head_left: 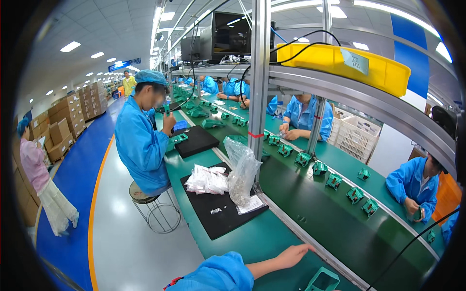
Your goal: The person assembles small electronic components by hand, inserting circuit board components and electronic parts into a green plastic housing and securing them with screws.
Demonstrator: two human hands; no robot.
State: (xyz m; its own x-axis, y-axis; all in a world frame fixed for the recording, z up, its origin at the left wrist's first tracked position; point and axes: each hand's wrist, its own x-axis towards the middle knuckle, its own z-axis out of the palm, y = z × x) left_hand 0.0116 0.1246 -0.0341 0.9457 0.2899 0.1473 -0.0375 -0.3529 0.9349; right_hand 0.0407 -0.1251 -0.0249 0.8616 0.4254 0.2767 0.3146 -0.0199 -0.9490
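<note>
My left hand reaches in from the lower edge in a blue sleeve. It lies low over the green bench, fingers stretched toward the metal rail of the conveyor, and nothing shows in it. Nearby, to its right, a green plastic housing with a hollow middle is partly cut off by the lower edge. Farther up the bench, a black mat carries a pile of small white packets, a clear plastic bag and a few tiny pale parts. My right hand is out of sight.
The conveyor belt carries several green housings. A metal post and shelf beam stand over it, with a yellow bin on top. Co-workers in blue sit along both sides, one at left on a stool. White crates stand behind.
</note>
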